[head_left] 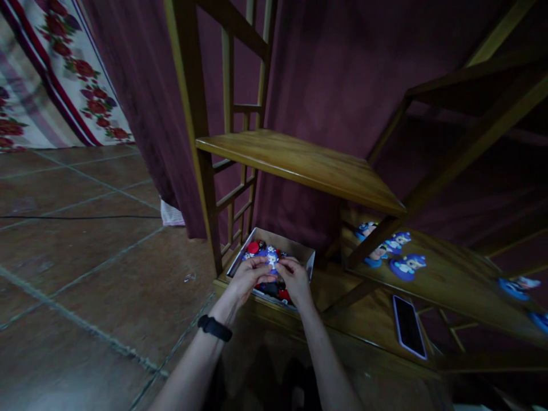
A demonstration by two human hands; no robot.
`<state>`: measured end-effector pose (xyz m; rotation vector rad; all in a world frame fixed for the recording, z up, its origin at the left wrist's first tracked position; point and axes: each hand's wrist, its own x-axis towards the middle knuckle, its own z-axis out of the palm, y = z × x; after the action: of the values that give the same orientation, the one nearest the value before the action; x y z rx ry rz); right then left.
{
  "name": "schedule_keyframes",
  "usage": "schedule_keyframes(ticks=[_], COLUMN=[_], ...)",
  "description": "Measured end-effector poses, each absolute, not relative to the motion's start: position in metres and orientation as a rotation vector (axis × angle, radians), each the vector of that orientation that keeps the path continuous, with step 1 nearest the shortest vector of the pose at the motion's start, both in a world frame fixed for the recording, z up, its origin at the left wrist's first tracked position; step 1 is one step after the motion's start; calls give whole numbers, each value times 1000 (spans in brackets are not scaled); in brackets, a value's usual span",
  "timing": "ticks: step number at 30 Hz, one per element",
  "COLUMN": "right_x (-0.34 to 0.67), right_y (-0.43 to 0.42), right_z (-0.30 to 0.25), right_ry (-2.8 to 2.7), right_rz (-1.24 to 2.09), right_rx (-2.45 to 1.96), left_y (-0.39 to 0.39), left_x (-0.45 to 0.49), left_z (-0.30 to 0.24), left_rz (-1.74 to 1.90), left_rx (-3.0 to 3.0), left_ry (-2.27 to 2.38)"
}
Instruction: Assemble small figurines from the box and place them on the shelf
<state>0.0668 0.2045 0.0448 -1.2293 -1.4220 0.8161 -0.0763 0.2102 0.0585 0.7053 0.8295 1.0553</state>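
Observation:
Both my hands meet over a white cardboard box (309,260) on the lowest wooden shelf. My left hand (248,278) and my right hand (294,279) pinch a small blue-and-white figurine (272,260) between their fingertips, just above the box. Several red, blue and black toy pieces (253,248) fill the box. A black band (214,328) sits on my left wrist.
A wooden shelf unit (299,162) stands against a dark maroon curtain (342,74). Three blue figurines (406,265) lie on the right shelf, with others (516,286) further right. A phone (409,326) lies on the bottom board. Tiled floor (85,245) spreads to the left.

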Motion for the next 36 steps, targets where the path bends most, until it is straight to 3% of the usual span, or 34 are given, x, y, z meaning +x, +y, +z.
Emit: schedule_keyframes(ticks=[16,23,36], right_x=[69,64,61], right_y=[212,209,206], right_z=[29,31,42], right_ry=[-1279,-1367,-1440], right_rz=[993,779,673], right_rx=[-1190,-1200,-1140], left_y=[207,202,205], left_x=[-56,-61,-57], left_z=[50,52,61], left_rz=[1230,1336,1393], left_rx=[1084,1392,991], left_ry=[960,1141,799])
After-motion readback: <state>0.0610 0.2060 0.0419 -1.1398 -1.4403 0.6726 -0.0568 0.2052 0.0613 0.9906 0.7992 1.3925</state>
